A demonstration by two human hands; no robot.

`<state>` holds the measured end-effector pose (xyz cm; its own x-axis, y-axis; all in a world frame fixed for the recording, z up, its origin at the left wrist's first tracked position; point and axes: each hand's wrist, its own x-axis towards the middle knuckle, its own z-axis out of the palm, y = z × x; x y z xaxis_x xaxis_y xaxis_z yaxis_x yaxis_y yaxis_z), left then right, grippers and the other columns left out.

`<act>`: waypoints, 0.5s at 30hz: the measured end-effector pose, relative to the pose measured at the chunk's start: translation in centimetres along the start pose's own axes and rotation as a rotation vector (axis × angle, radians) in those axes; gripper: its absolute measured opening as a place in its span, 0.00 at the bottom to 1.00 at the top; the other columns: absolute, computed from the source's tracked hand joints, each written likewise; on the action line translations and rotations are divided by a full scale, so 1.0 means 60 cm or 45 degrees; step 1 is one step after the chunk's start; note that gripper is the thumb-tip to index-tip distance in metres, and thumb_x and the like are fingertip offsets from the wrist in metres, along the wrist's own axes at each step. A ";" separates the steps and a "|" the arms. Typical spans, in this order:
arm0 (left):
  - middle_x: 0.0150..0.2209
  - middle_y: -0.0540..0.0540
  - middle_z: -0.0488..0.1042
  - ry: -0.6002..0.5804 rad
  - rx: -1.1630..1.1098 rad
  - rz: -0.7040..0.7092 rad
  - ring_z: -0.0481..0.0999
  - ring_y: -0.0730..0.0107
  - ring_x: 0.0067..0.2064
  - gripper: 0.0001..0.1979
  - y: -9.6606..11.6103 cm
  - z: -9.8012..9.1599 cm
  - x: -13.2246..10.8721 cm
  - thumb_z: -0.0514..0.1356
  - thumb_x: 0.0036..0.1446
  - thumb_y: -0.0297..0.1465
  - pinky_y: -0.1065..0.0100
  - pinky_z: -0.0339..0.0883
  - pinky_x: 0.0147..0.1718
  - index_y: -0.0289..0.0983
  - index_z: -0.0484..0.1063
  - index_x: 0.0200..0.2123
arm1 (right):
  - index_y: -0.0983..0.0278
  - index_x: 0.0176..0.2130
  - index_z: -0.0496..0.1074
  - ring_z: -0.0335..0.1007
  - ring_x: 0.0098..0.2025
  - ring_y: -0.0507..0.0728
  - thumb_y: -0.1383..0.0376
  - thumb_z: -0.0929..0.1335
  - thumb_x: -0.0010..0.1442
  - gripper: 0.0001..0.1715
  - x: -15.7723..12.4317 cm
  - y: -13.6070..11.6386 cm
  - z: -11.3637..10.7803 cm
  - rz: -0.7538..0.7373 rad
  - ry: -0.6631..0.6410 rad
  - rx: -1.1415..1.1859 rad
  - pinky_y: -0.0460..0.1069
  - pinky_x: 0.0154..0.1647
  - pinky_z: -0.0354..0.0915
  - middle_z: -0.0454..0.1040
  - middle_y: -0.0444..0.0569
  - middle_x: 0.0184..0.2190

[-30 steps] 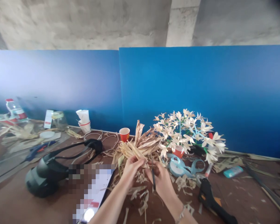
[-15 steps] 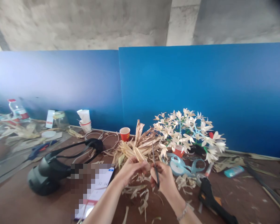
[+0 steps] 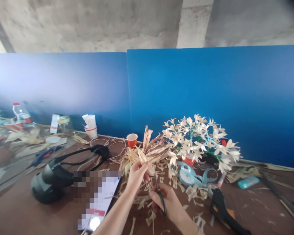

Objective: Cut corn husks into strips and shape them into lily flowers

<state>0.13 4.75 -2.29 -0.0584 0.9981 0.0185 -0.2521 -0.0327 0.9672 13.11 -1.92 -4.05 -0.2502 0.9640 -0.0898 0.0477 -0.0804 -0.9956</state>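
Note:
My left hand (image 3: 136,173) is closed on a pale strip of dried corn husk (image 3: 142,158) that sticks up from my fingers. Just below it, my right hand (image 3: 168,203) grips small black scissors (image 3: 158,192), blades pointing up toward the strip. Both hands hover over a brown table (image 3: 250,205) strewn with husk scraps (image 3: 147,204). A heap of dried husks (image 3: 150,150) lies just beyond my hands.
A bouquet of husk flowers (image 3: 198,137) stands in a red cup behind a light-blue ribbon roll (image 3: 189,173). A black glue gun (image 3: 222,213) lies at right, a black headset (image 3: 54,178) and a phone (image 3: 100,199) at left. An orange paper cup (image 3: 132,140) stands by the blue partition.
My right hand has dropped lower and toward me with the scissors. My left hand has lifted the husk strip slightly and stays closed on it.

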 end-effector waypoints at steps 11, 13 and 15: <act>0.10 0.55 0.65 -0.021 -0.015 -0.035 0.63 0.77 0.09 0.17 0.002 0.012 -0.009 0.65 0.39 0.42 0.78 0.52 0.07 0.34 0.65 0.23 | 0.64 0.28 0.63 0.55 0.14 0.47 0.49 0.70 0.45 0.23 0.005 0.015 0.004 -0.029 0.079 0.022 0.42 0.13 0.51 0.58 0.35 0.12; 0.11 0.55 0.65 -0.030 -0.014 -0.035 0.63 0.78 0.09 0.17 0.000 0.013 -0.009 0.64 0.40 0.42 0.79 0.52 0.07 0.34 0.65 0.23 | 0.64 0.28 0.63 0.55 0.13 0.47 0.48 0.70 0.45 0.23 0.004 0.013 0.004 -0.020 0.078 0.027 0.42 0.13 0.52 0.57 0.35 0.12; 0.11 0.55 0.65 -0.041 -0.013 -0.035 0.63 0.78 0.09 0.17 -0.001 0.014 -0.011 0.64 0.41 0.42 0.79 0.52 0.07 0.34 0.65 0.24 | 0.64 0.28 0.63 0.55 0.13 0.47 0.49 0.70 0.45 0.23 0.003 0.010 0.005 -0.011 0.087 0.039 0.42 0.13 0.53 0.58 0.35 0.12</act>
<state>0.97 4.17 -2.16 -0.0203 0.9998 0.0006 -0.2630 -0.0059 0.9648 12.79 -1.85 -4.69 -0.1837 0.9797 -0.0801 0.0163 -0.0784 -0.9968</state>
